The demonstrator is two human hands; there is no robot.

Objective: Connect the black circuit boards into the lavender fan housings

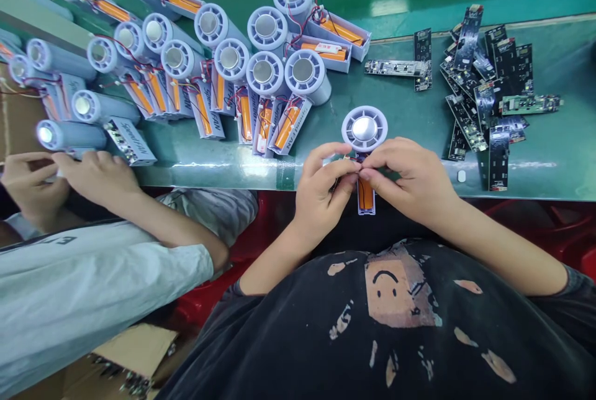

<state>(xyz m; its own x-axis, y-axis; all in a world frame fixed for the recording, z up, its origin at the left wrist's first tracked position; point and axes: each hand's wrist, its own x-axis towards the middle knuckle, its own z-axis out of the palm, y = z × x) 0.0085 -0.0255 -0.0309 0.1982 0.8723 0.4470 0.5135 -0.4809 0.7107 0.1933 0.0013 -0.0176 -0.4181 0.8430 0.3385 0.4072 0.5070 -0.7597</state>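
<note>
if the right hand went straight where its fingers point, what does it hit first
Most likely the left hand: the right hand points across toward it, just below the round fan head in the picture. Their fingertips look almost together, though the single view leaves any gap unclear.

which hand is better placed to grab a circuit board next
Probably the right hand: it is nearer the boards, which lie on its side. The left hand is farther away. Both are busy at the fan, so the right would need freeing first.

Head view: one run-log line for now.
left hand: at fan unit; right hand: likewise; grips: unclear; orange cylinder: in handle; circuit boards: piled right
</note>
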